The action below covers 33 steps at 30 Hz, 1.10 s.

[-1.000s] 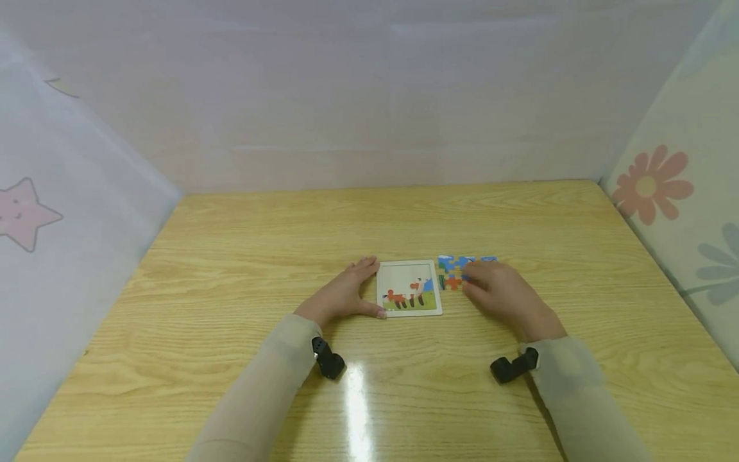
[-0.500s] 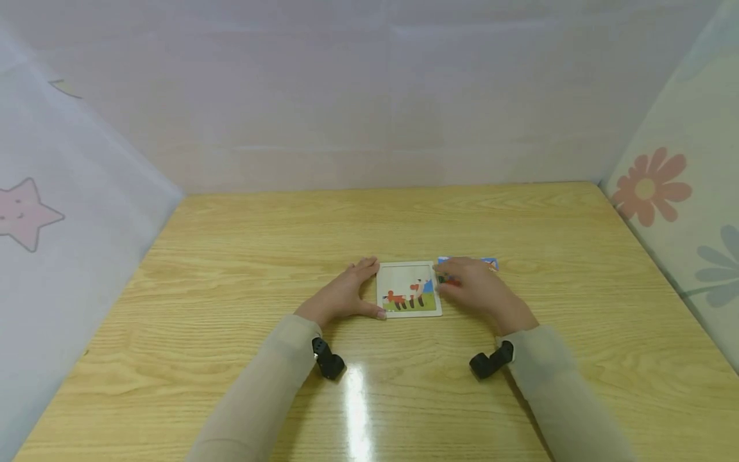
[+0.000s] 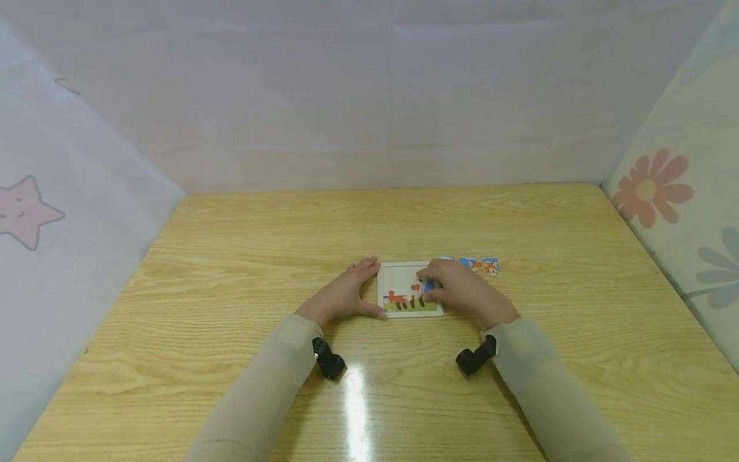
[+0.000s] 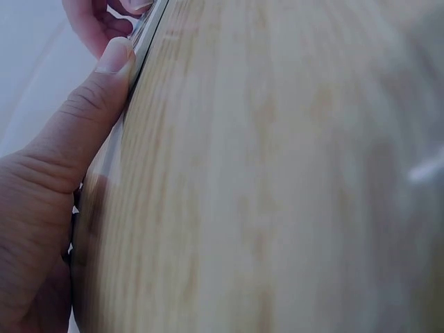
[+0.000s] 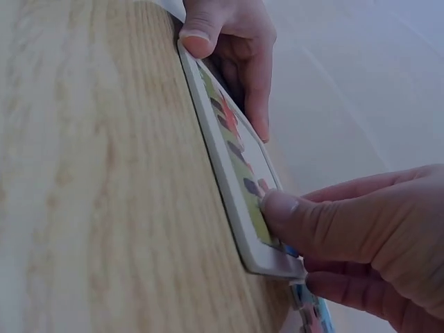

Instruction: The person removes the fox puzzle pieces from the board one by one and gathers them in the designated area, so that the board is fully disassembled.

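Note:
A square puzzle tray point(image 3: 408, 314) with a pale rim lies on the table, its lower part filled with pieces showing red-and-white animals on grass. My left hand point(image 3: 346, 292) grips its left side, thumb on the near corner and fingers at the far corner. In the left wrist view that thumb point(image 4: 97, 97) presses the tray's edge. My right hand point(image 3: 464, 292) is over the tray's right side, thumb and fingers bent in a pinch on a puzzle piece, mostly hidden by the hand. The right wrist view shows the right thumb point(image 5: 295, 215) low over the picture.
Loose puzzle pieces point(image 3: 489, 265), blue and orange, lie right of the tray, some covered by the right hand. The wooden table point(image 3: 260, 237) meets a pale cloth backdrop point(image 3: 369, 115) behind and printed cloth at both sides.
My right hand has moved left from the loose pieces onto the tray's right side. The left hand and the tray have stayed in place.

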Each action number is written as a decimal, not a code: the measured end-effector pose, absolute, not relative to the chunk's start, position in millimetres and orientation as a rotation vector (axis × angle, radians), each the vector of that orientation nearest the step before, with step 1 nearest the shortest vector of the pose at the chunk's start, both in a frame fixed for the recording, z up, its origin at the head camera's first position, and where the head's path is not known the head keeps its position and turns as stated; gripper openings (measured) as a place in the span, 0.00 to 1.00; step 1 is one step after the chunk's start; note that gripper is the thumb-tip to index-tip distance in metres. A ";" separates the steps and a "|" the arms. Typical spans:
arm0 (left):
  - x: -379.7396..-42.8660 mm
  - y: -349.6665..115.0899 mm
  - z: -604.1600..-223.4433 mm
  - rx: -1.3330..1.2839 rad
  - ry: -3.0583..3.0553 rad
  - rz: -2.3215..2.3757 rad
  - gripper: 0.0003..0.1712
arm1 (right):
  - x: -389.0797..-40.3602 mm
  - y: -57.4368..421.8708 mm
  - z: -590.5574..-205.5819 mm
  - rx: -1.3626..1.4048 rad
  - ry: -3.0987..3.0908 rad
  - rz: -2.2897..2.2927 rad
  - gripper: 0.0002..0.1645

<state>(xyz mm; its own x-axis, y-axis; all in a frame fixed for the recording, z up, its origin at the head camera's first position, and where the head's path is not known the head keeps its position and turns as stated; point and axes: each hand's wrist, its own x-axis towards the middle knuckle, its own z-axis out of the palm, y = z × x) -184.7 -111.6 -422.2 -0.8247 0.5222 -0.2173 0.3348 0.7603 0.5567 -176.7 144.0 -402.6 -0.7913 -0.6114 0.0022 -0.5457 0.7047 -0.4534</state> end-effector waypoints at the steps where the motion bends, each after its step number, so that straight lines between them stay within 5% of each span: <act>1: -184.8 -111.8 -422.5 0.659 2.597 0.718 0.65 | -177.6 143.0 -401.4 -0.931 2.751 -0.651 0.22; 8: -185.6 -112.4 -424.0 0.666 2.596 0.709 0.65 | -185.9 134.0 -393.3 -0.867 2.674 -0.597 0.15; 33: -185.3 -113.9 -423.5 0.690 2.604 0.730 0.64 | -203.5 113.4 -377.7 -0.606 2.507 -0.441 0.16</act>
